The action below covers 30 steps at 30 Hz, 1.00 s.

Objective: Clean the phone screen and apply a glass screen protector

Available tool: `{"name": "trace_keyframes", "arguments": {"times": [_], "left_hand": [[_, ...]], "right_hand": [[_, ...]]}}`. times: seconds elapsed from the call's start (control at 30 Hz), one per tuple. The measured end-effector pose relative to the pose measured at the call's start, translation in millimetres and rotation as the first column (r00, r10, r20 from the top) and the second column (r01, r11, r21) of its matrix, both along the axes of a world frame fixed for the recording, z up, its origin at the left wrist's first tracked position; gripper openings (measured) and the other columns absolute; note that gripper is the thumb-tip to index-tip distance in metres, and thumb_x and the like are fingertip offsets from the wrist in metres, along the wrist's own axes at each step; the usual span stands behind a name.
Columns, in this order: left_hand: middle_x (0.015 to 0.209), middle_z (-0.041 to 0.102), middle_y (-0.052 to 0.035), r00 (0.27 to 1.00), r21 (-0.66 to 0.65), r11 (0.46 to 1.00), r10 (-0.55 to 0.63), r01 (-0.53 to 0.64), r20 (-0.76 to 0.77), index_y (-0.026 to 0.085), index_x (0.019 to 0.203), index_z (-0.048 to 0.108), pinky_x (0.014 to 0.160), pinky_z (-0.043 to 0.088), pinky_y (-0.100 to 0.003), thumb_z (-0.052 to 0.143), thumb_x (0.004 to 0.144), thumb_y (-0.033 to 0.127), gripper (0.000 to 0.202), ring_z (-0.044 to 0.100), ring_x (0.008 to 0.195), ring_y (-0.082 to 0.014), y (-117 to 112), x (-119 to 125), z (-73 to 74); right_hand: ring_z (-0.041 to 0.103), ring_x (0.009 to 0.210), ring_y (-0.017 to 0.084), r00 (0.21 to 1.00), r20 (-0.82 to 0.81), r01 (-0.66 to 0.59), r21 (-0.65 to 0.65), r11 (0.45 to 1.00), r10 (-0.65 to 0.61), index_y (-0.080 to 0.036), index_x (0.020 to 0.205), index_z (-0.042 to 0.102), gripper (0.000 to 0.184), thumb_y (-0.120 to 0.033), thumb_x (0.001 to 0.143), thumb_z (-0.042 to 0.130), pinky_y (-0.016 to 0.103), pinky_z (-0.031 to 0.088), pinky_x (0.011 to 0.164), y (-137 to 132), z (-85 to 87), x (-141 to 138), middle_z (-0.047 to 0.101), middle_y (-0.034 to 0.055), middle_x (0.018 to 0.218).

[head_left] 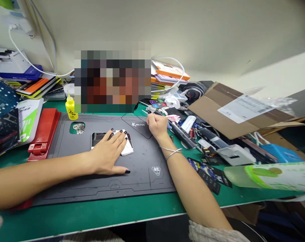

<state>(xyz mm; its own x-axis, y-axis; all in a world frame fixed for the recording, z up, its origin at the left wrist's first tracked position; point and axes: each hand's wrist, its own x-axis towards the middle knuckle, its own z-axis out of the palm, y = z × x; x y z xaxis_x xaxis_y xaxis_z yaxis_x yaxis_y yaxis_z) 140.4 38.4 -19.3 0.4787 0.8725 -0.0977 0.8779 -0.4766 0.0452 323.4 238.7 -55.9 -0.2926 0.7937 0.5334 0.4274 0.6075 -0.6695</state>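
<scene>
My left hand point(109, 149) lies flat with its fingers spread over a smartphone point(93, 143). Under those fingers a folded white wipe point(127, 147) covers the phone's right part, and the hand hides much of the screen. My right hand point(157, 124) is closed at the upper right of the dark grey work mat point(102, 188), thumb and fingers pressed together. Close to its fingertips is a small clear piece point(150, 108); what the fingers hold, if anything, is hidden.
A yellow bottle point(72, 109) stands at the mat's back left, beside a red metal tool point(42, 134). Tools and parts crowd the right, with a cardboard box point(210, 101) behind and a lying cup point(243, 176) near the edge. A pixelated patch covers the back.
</scene>
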Motion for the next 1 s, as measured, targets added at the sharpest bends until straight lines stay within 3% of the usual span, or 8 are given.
{"name": "trace_keyframes", "arguments": {"times": [0.13,0.33,0.57,0.8,1.0], "left_hand": [[0.162,0.03,-0.0241,0.997,0.05,0.996,-0.072,0.07,0.038,0.005,0.152,0.04,0.125,0.015,-0.055,0.041,0.092,0.075,0.092,0.028,0.152,-0.038,-0.6,0.9,-4.4],[0.16,0.03,-0.0293,0.999,0.025,0.999,-0.035,0.035,-0.003,-0.004,0.148,0.043,0.124,0.023,-0.046,0.042,0.092,0.076,0.098,0.03,0.151,-0.04,5.5,-3.5,1.3],[0.159,0.032,-0.0295,0.998,0.087,0.995,-0.058,0.058,0.004,-0.003,0.144,0.047,0.122,0.026,-0.048,0.04,0.093,0.076,0.094,0.032,0.149,-0.0411,1.0,0.4,1.3],[0.159,0.034,-0.0264,0.983,0.078,0.98,-0.18,0.182,-0.032,0.0,0.147,0.045,0.123,0.026,-0.045,0.038,0.093,0.077,0.095,0.031,0.151,-0.0369,-0.5,4.9,-5.5],[0.158,0.033,-0.0296,0.996,0.041,0.997,-0.058,0.061,-0.063,-0.005,0.146,0.045,0.122,0.029,-0.046,0.039,0.093,0.076,0.096,0.033,0.149,-0.04,8.9,-0.3,3.4]], "right_hand": [[0.042,0.038,0.012,1.0,-0.002,0.0,0.0,1.0,0.0,-0.023,0.04,0.041,0.06,-0.055,0.091,0.044,0.029,0.032,0.046,-1.1,0.6,-0.1,0.042,-0.0005,0.037],[0.044,0.039,0.012,1.0,0.003,0.006,0.002,1.0,-0.006,-0.023,0.04,0.042,0.057,-0.05,0.09,0.044,0.028,0.033,0.047,-1.7,1.7,-0.1,0.044,-0.0002,0.038],[0.043,0.04,0.012,1.0,0.01,0.004,0.001,1.0,-0.004,-0.023,0.04,0.041,0.06,-0.054,0.091,0.044,0.028,0.034,0.048,0.0,1.0,0.3,0.044,-0.0001,0.038],[0.044,0.04,0.012,1.0,0.012,-0.002,0.003,1.0,0.002,-0.023,0.04,0.041,0.062,-0.058,0.091,0.043,0.029,0.033,0.048,0.7,0.5,0.0,0.044,0.0003,0.038],[0.044,0.039,0.012,1.0,0.01,-0.009,0.009,1.0,0.009,-0.023,0.04,0.042,0.062,-0.059,0.091,0.044,0.029,0.034,0.048,-1.2,3.1,-0.7,0.045,0.0005,0.039]]}}
